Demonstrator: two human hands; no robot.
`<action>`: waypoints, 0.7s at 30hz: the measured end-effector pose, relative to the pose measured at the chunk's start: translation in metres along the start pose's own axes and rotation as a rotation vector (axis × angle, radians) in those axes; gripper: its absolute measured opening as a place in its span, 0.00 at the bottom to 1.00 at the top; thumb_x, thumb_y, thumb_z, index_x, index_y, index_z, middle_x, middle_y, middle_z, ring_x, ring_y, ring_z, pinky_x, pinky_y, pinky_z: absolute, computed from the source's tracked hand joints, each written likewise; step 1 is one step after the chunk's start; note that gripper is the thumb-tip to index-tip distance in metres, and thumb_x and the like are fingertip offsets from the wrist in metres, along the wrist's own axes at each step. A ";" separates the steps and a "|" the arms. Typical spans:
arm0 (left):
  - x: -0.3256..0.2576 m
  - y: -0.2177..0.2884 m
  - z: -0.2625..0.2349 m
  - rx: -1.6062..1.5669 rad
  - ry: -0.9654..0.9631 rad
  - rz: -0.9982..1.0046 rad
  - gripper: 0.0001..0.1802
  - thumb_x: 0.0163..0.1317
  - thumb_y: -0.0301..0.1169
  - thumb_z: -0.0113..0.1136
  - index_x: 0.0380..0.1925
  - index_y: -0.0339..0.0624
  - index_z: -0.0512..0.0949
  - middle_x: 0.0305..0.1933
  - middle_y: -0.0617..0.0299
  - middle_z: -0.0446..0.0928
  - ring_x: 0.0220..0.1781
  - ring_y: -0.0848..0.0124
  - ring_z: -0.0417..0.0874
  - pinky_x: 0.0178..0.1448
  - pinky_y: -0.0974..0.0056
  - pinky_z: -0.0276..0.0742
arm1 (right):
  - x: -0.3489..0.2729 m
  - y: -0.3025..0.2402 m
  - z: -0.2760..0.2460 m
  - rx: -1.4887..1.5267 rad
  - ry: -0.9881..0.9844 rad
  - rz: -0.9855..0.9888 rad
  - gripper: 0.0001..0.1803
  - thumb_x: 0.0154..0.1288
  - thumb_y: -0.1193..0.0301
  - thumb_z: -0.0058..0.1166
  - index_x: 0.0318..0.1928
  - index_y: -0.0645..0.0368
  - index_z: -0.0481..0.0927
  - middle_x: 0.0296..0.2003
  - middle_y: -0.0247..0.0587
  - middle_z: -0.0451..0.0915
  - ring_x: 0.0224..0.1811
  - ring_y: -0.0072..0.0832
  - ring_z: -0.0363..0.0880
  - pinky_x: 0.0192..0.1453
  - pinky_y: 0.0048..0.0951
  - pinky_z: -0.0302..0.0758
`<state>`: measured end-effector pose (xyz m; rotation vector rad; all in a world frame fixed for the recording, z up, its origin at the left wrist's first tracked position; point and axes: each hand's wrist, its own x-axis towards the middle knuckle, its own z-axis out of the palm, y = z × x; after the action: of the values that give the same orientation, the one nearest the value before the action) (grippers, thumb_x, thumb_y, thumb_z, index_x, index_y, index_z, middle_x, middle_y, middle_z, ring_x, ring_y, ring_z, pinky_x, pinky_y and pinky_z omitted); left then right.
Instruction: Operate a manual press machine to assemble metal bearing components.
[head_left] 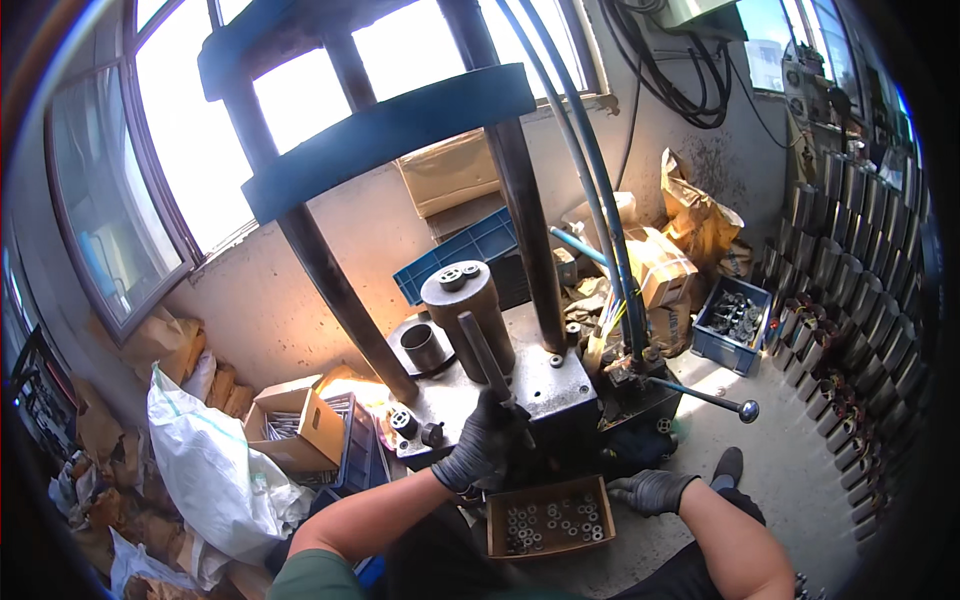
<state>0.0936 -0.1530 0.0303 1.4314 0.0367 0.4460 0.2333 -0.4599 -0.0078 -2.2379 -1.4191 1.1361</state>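
Observation:
My left hand (474,446), in a dark grey glove, is closed around the lower end of a metal shaft (483,352). The shaft leans upright in front of a thick steel cylinder (466,310) on the press bed (540,392). Small dark rings (460,276) lie on top of that cylinder. My right hand (652,491), gloved too, is low beside a shallow cardboard box (550,549) of small metal rings. Its fingers reach toward the box's right edge, loosely extended, with nothing visible in them. A short hollow sleeve (422,347) stands at the bed's left.
Dark posts (340,300) and a blue crossbeam (400,130) rise over the bed. A lever with a ball end (747,410) sticks out right. Left are a carton of rods (300,425) and a white sack (215,465). Stacked metal cylinders (850,290) line the right side.

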 end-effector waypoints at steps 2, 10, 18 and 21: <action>0.031 0.049 -0.015 0.004 0.042 0.128 0.30 0.70 0.18 0.57 0.68 0.53 0.62 0.45 0.55 0.76 0.49 0.59 0.86 0.46 0.50 0.91 | -0.010 -0.030 -0.015 0.013 -0.111 0.103 0.33 0.80 0.43 0.37 0.72 0.47 0.72 0.52 0.52 0.86 0.43 0.44 0.85 0.55 0.46 0.80; 0.194 0.149 -0.094 0.391 0.592 0.511 0.23 0.69 0.16 0.58 0.59 0.42 0.61 0.41 0.55 0.77 0.38 0.61 0.88 0.40 0.56 0.93 | 0.023 0.003 0.015 -0.226 -0.164 0.016 0.48 0.71 0.27 0.32 0.73 0.50 0.72 0.68 0.50 0.76 0.72 0.46 0.72 0.78 0.44 0.64; 0.250 0.146 -0.125 0.703 0.781 0.338 0.20 0.63 0.15 0.62 0.50 0.42 0.66 0.38 0.58 0.76 0.31 0.63 0.85 0.33 0.58 0.87 | 0.046 0.030 0.024 -0.192 -0.125 -0.162 0.54 0.63 0.18 0.29 0.78 0.38 0.66 0.80 0.41 0.60 0.80 0.40 0.61 0.83 0.49 0.54; 0.250 0.153 -0.111 0.829 0.766 0.296 0.18 0.63 0.17 0.63 0.49 0.41 0.68 0.39 0.57 0.77 0.32 0.63 0.85 0.34 0.58 0.85 | 0.054 0.038 0.032 -0.289 -0.139 -0.110 0.55 0.62 0.17 0.27 0.78 0.38 0.66 0.81 0.42 0.57 0.80 0.40 0.60 0.83 0.53 0.52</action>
<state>0.2491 0.0421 0.2201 1.9914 0.7013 1.3131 0.2466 -0.4384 -0.0760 -2.2671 -1.8438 1.1320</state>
